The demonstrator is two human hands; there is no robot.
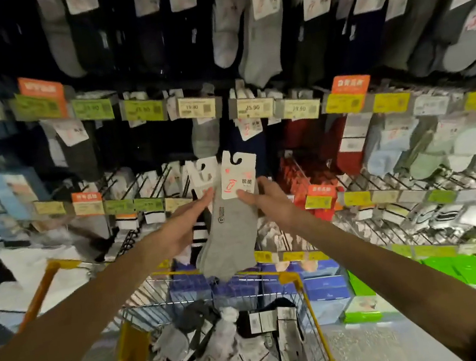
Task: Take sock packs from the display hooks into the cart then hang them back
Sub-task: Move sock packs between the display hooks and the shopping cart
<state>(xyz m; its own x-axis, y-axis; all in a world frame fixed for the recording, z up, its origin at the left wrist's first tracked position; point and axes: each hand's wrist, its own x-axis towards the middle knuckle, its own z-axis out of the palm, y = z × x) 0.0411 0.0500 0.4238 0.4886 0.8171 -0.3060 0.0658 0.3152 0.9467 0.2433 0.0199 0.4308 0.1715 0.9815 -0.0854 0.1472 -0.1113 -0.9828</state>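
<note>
The right hand (270, 198) is pinching the card of the upright grey sock pack (226, 232), the left hand (187, 219) laying straight fingers (206, 196) alongside, hanger end pointing toward the far display hooks (133, 186).

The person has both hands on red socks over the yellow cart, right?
No, the socks are grey, not red. The head view shows the left hand and the right hand on them over the yellow cart.
</note>
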